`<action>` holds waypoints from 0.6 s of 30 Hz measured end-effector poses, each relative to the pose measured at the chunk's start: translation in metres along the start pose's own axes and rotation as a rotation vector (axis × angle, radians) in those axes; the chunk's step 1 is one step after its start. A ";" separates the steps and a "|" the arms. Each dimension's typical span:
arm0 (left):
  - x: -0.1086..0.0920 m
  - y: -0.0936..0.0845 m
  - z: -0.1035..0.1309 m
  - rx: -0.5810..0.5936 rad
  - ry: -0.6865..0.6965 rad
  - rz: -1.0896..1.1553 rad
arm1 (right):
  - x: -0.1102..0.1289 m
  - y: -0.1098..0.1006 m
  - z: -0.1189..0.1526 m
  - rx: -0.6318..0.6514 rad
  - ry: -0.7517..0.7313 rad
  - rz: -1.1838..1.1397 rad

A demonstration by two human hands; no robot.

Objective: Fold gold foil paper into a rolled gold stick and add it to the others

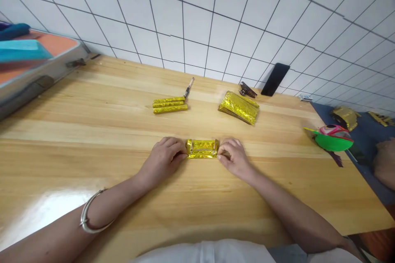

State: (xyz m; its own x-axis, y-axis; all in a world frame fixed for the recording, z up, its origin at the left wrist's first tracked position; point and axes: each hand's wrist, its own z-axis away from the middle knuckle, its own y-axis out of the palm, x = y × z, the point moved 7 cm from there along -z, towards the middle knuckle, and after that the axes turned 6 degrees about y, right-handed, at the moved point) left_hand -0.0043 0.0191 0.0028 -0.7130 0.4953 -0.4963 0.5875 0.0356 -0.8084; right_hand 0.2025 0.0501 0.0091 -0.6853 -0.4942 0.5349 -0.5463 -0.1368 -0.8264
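A sheet of shiny gold foil paper [202,145] lies on the wooden table in front of me, its long edges and ends folded inward. My left hand [164,158] pinches its left end between thumb and fingers. At the opposite end, my right hand [235,158] grips the right edge in the same way. Beyond the left hand rest several gold foil rolls [170,105], side by side. A stack of flat gold foil paper [239,107] lies farther back on the right.
A pen [189,87] touches the rolls. Behind the stack are a dark hair clip [247,89] and a black phone [275,79] leaning on the tiled wall. A green cap-like item [333,142] sits right, near another person's hand [385,163]. A bin [66,55] stands left.
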 end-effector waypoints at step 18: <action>-0.001 -0.002 0.001 -0.008 -0.022 -0.005 | -0.001 0.000 -0.001 -0.002 -0.002 -0.005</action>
State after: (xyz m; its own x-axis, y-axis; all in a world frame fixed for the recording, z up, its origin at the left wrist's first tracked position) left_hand -0.0051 0.0180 0.0045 -0.7241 0.4755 -0.4996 0.5870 0.0445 -0.8084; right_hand 0.2023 0.0511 0.0085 -0.6818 -0.4951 0.5385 -0.5503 -0.1378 -0.8235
